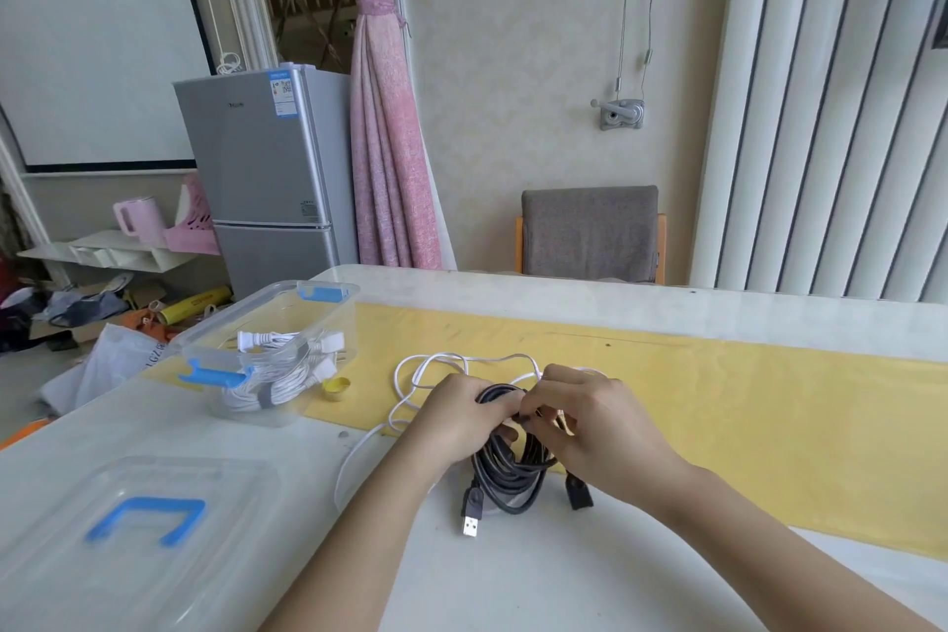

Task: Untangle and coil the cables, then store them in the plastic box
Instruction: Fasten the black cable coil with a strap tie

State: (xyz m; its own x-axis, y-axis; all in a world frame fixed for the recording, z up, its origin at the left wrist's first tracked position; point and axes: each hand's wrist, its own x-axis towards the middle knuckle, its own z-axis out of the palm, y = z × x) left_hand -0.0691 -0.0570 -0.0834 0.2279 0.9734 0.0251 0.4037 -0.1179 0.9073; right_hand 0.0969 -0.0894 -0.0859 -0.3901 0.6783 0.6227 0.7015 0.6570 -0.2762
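A coiled black USB cable hangs just above the table, its metal plug dangling at the bottom left. My left hand grips the top of the coil. My right hand pinches the coil's top from the other side, fingers curled. A loose white cable lies in loops behind my hands and trails toward the table's front. The clear plastic box with blue clips stands at the left and holds bundled white cables.
The box's clear lid with a blue handle lies at the front left. A small yellow cap sits beside the box. A yellow mat covers the table's middle. A grey chair stands behind the table.
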